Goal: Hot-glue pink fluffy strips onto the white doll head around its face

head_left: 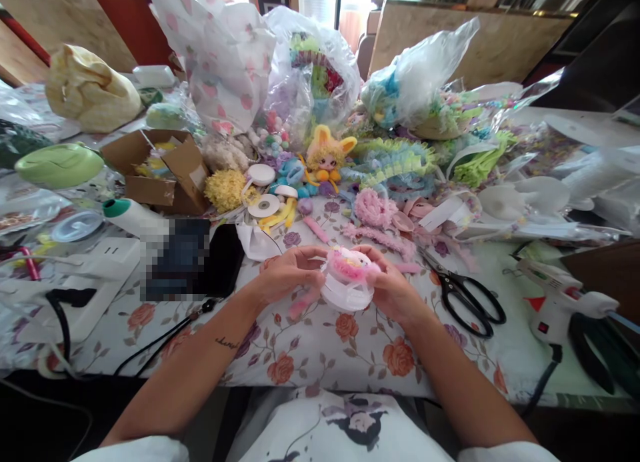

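Over the floral cloth, a small pink fluffy doll (353, 262) with a light face is held between my two hands. A white ribbon roll (346, 297) sits directly beneath it, partly covered by the doll. My left hand (293, 273) grips from the left, its thumb and fingers closed at the doll's edge. From the other side my right hand (395, 290) is closed on the doll and the ribbon; some of its fingers are hidden. A pink fuzzy strip (303, 303) lies below my left hand.
Black-handled scissors (470, 305) lie right of my right hand, with a glue gun (555, 299) farther right. A phone (225, 259) and power strip (97, 282) are on the left. Behind stand a yellow rabbit-eared doll (327, 157), a cardboard box (160, 172) and plastic bags.
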`<state>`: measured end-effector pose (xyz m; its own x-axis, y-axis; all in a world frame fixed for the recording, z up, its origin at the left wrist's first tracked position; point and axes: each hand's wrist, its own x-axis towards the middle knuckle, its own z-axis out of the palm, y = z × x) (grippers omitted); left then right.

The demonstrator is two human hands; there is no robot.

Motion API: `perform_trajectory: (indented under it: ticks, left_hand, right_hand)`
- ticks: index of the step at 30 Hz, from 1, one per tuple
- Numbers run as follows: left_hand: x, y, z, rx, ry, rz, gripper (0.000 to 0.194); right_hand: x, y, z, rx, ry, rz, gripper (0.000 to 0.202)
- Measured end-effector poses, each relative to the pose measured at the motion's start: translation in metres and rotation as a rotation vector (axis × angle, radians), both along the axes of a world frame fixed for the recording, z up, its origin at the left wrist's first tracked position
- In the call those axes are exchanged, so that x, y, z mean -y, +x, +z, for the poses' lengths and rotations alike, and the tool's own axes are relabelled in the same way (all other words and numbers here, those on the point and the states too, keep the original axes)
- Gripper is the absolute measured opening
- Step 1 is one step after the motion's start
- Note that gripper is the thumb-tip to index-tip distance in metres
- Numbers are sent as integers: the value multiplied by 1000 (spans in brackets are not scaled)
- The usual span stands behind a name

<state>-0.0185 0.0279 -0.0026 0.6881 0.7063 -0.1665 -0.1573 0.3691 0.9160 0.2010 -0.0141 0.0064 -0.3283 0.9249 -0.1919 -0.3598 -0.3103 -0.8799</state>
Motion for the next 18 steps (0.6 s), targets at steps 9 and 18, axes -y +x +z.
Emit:
perform_trajectory:
  ticks: [9,18]
  left_hand:
    - [4,7,12,-186,236,120,78]
    - [13,18,24,-270,355,129,73]
  right_hand:
    - [2,-3,-10,363,204,-209,47]
    - [11,-10,-1,508,442,-226,43]
